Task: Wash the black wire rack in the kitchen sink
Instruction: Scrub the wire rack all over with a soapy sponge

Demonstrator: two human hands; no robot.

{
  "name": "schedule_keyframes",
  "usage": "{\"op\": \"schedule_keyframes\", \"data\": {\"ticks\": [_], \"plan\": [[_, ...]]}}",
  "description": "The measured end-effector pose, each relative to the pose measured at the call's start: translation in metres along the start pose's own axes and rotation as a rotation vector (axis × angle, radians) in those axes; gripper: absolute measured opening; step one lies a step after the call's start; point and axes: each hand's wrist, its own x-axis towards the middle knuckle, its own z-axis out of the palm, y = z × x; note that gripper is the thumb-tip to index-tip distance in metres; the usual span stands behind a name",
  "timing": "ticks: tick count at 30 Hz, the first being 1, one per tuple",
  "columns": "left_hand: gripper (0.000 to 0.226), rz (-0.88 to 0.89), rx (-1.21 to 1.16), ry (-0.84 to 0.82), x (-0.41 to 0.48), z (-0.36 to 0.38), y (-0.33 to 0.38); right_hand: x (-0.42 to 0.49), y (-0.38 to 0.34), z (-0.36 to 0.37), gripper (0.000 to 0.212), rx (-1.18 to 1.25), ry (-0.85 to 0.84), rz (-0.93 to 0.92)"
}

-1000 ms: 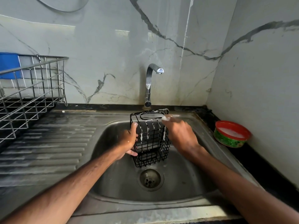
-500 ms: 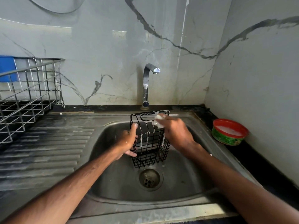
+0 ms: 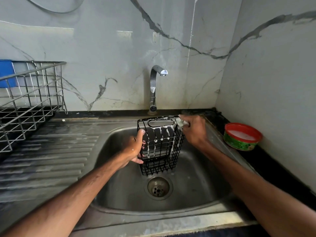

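The black wire rack (image 3: 160, 147) stands upright over the steel sink (image 3: 119, 194), streaked with white soap foam running down its bars. My left hand (image 3: 134, 147) grips its left side, thumb on the top corner and fingers curled under the wires. My right hand (image 3: 194, 130) pinches a small soapy scrub pad (image 3: 181, 123) against the rack's top right corner. The pad is mostly hidden by my fingers.
The tap (image 3: 154, 88) stands behind the rack with no water running. A drain (image 3: 158, 187) sits below the rack. A red-rimmed green soap tub (image 3: 242, 136) is on the right counter. A metal dish rack (image 3: 29, 100) stands on the ribbed drainboard (image 3: 47, 159) at left.
My right hand with the pad has shifted along the rack's top edge to the right corner. More foam streaks run down the bars. My left hand keeps its grip.
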Motion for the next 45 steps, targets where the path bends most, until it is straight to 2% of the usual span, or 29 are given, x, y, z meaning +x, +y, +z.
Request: {"op": "schedule_keyframes", "data": {"ticks": [3,5,7,10,14,19,23,27,31,36,41,45], "plan": [[0.068,-0.052,-0.049,-0.012,0.005,-0.003,-0.004,-0.011,0.006,-0.003,0.029,-0.023,-0.088,0.08],[0.061,-0.064,-0.084,-0.016,0.006,-0.007,-0.003,-0.018,0.007,-0.006,0.019,-0.03,-0.153,0.126],[0.049,-0.062,-0.094,-0.023,0.004,-0.009,-0.001,-0.02,0.003,-0.008,0.022,-0.02,-0.138,0.145],[0.047,-0.06,-0.091,-0.025,0.002,-0.009,0.001,-0.02,-0.015,-0.013,0.02,-0.01,-0.035,0.034],[0.058,-0.064,-0.09,-0.023,0.002,-0.009,0.0,-0.023,-0.021,-0.012,0.041,-0.051,-0.045,-0.075],[0.07,-0.071,-0.093,-0.019,0.008,-0.007,-0.004,-0.023,-0.007,-0.007,0.022,-0.094,-0.162,-0.04],[0.077,-0.064,-0.061,-0.029,0.01,-0.007,-0.005,-0.021,-0.004,-0.012,0.012,-0.06,-0.133,-0.08],[0.078,-0.117,-0.105,-0.061,0.007,-0.007,-0.002,-0.02,-0.009,-0.018,0.019,-0.015,-0.061,-0.157],[0.069,-0.137,-0.129,-0.085,0.004,-0.007,0.001,-0.018,-0.008,-0.021,0.025,-0.016,-0.097,-0.216],[0.095,-0.23,-0.143,-0.106,0.01,-0.009,-0.003,-0.012,-0.007,-0.025,0.039,-0.086,-0.188,-0.232],[0.107,-0.19,-0.04,-0.115,0.009,-0.012,-0.004,-0.004,-0.004,-0.02,0.048,-0.16,-0.205,-0.249],[0.091,0.001,0.127,-0.02,0.011,-0.025,-0.009,-0.004,-0.004,-0.021,0.039,-0.193,-0.207,-0.276]]}}
